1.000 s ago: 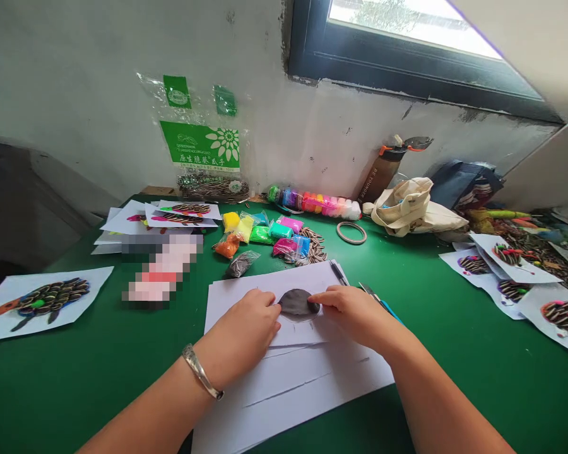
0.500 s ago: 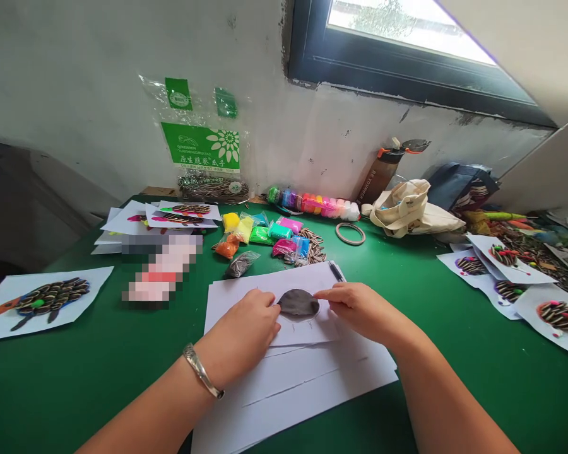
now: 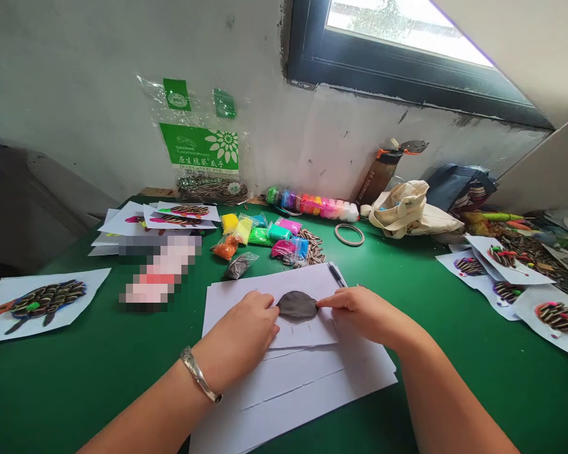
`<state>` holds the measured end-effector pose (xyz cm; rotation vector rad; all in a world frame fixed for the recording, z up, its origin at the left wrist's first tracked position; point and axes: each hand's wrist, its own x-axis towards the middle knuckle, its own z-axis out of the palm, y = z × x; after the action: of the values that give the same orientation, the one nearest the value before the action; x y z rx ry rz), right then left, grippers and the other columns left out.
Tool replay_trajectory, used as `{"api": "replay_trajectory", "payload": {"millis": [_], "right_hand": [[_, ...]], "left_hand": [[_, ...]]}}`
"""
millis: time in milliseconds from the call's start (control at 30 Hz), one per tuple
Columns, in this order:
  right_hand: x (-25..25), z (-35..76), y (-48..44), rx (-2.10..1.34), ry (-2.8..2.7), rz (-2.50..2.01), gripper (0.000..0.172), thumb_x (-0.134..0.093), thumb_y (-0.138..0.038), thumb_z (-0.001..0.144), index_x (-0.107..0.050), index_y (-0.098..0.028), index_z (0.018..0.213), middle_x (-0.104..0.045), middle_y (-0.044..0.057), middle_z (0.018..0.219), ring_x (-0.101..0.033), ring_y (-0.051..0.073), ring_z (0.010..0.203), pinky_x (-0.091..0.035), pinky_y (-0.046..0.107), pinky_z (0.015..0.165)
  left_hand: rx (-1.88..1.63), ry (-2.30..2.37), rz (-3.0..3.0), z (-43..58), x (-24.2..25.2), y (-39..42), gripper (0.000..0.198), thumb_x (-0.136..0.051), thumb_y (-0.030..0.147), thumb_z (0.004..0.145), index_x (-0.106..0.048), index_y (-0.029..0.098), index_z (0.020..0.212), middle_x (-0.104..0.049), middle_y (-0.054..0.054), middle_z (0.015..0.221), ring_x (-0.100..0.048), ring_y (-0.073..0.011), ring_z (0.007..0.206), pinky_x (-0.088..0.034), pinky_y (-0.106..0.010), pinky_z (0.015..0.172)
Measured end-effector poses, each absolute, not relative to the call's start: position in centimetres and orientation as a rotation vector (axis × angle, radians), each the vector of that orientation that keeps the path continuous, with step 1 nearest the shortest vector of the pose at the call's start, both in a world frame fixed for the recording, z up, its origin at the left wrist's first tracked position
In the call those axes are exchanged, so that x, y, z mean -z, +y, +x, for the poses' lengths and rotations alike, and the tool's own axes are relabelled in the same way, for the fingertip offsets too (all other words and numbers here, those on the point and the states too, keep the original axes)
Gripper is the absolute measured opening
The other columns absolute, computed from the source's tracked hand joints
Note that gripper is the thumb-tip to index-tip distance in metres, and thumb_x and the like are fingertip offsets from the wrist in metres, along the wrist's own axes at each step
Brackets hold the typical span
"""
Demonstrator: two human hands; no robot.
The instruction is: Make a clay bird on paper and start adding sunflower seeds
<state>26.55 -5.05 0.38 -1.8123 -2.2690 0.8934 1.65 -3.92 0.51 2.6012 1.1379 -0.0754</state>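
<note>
A dark grey, flattened oval of modelling clay (image 3: 297,306) lies on a small white sheet (image 3: 284,337) with a few short pencil lines below it. My left hand (image 3: 250,331) rests at the clay's left edge, its fingers bent and together; what is under the fingertips is hidden. From the other side, my right hand (image 3: 364,309) touches the clay's right edge with a stretched index finger, the other fingers curled beneath. That hand grips nothing visible. More white paper (image 3: 307,403) lies under the small sheet. A black pen (image 3: 336,275) is at the paper's top right corner.
Small bags of coloured clay (image 3: 260,236) and sunflower seeds (image 3: 315,247) lie beyond the paper. A tape roll (image 3: 349,234), a cloth bag (image 3: 407,211) and a bottle (image 3: 378,176) stand further back. Seed-covered pictures (image 3: 47,302) lie at left, others (image 3: 551,318) at right.
My right index fingertip has slid slightly downward along the clay's right edge. My left hand stays at the left edge. The view has shifted very slightly.
</note>
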Motion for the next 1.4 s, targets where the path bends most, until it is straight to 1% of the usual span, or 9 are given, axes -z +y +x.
{"api": "replay_trajectory", "payload": {"millis": [200, 333, 533, 700, 833, 967, 1133, 1300, 1400], "right_hand": [[-0.5, 27.0, -5.1, -1.057, -2.064, -1.696, 0.041, -0.047, -0.019, 0.084, -0.071, -0.025, 0.116, -0.072, 0.005, 0.109, -0.064, 0.02, 0.094, -0.048, 0.027, 0.08], [-0.6, 26.6, -5.2, -1.012, -2.093, -1.703, 0.041, -0.046, -0.017, 0.085, -0.072, -0.027, 0.115, -0.072, 0.004, 0.107, -0.065, 0.02, 0.094, -0.048, 0.027, 0.08], [-0.7, 24.9, -6.1, -0.921, -2.357, -1.643, 0.05, -0.043, -0.012, 0.083, -0.067, -0.031, 0.122, -0.074, 0.002, 0.102, -0.066, 0.018, 0.088, -0.045, 0.025, 0.074], [-0.2, 24.5, -6.4, -0.783, -2.538, -1.682, 0.051, -0.044, -0.013, 0.082, -0.065, -0.035, 0.124, -0.074, 0.002, 0.098, -0.067, 0.02, 0.085, -0.043, 0.025, 0.069], [-0.1, 24.6, -6.5, -0.709, -2.587, -1.675, 0.052, -0.045, -0.013, 0.082, -0.064, -0.036, 0.124, -0.074, 0.001, 0.101, -0.067, 0.02, 0.087, -0.042, 0.025, 0.069], [-0.7, 24.2, -6.6, -0.778, -2.515, -1.668, 0.051, -0.043, -0.011, 0.083, -0.066, -0.034, 0.122, -0.074, 0.002, 0.103, -0.067, 0.02, 0.088, -0.043, 0.025, 0.072], [-0.9, 23.2, -7.0, -0.791, -2.446, -1.644, 0.056, -0.041, -0.01, 0.083, -0.06, -0.034, 0.13, -0.072, 0.002, 0.112, -0.067, 0.02, 0.095, -0.044, 0.026, 0.077], [-0.7, 22.1, -7.3, -0.657, -2.61, -1.661, 0.051, -0.044, -0.013, 0.083, -0.064, -0.032, 0.125, -0.075, 0.005, 0.097, -0.069, 0.022, 0.083, -0.043, 0.026, 0.067], [-0.8, 22.1, -7.3, -0.649, -2.623, -1.649, 0.049, -0.044, -0.013, 0.084, -0.065, -0.031, 0.125, -0.075, 0.005, 0.095, -0.069, 0.022, 0.082, -0.043, 0.026, 0.067]], "left_hand": [[0.073, 1.147, 2.582, 1.6, -0.2, -4.0, 0.017, -0.047, 0.014, 0.092, -0.064, 0.013, 0.09, -0.06, -0.01, 0.099, -0.055, -0.0256, 0.098, -0.048, -0.038, 0.084], [0.053, 1.147, 2.574, 1.6, 0.0, -3.9, 0.016, -0.048, 0.013, 0.092, -0.064, 0.013, 0.091, -0.06, -0.011, 0.1, -0.054, -0.0261, 0.099, -0.047, -0.038, 0.085], [0.065, 1.152, 2.58, 1.6, -0.1, -4.0, 0.016, -0.048, 0.013, 0.091, -0.064, 0.013, 0.092, -0.06, -0.011, 0.101, -0.054, -0.0269, 0.101, -0.047, -0.039, 0.086], [0.09, 1.155, 2.57, 1.6, -0.3, -4.1, 0.017, -0.048, 0.014, 0.092, -0.065, 0.012, 0.095, -0.06, -0.013, 0.104, -0.054, -0.0278, 0.103, -0.047, -0.04, 0.087], [0.091, 1.15, 2.577, 1.6, -0.4, -4.1, 0.017, -0.048, 0.015, 0.092, -0.065, 0.012, 0.094, -0.06, -0.012, 0.103, -0.054, -0.0276, 0.101, -0.048, -0.04, 0.086], [0.087, 1.152, 2.59, 1.7, -0.5, -4.0, 0.017, -0.048, 0.015, 0.092, -0.065, 0.012, 0.093, -0.06, -0.012, 0.101, -0.055, -0.0267, 0.099, -0.048, -0.038, 0.085], [0.079, 1.158, 2.582, 1.6, -0.4, -4.2, 0.016, -0.048, 0.015, 0.092, -0.064, 0.014, 0.093, -0.06, -0.011, 0.101, -0.055, -0.0262, 0.099, -0.047, -0.037, 0.084], [0.054, 1.147, 2.579, 1.6, -0.3, -4.2, 0.016, -0.048, 0.016, 0.092, -0.064, 0.013, 0.093, -0.06, -0.011, 0.102, -0.054, -0.0269, 0.101, -0.047, -0.039, 0.086], [0.049, 1.144, 2.583, 1.6, -0.2, -4.1, 0.015, -0.049, 0.015, 0.092, -0.064, 0.013, 0.093, -0.06, -0.011, 0.102, -0.054, -0.0268, 0.101, -0.048, -0.039, 0.086]]}}
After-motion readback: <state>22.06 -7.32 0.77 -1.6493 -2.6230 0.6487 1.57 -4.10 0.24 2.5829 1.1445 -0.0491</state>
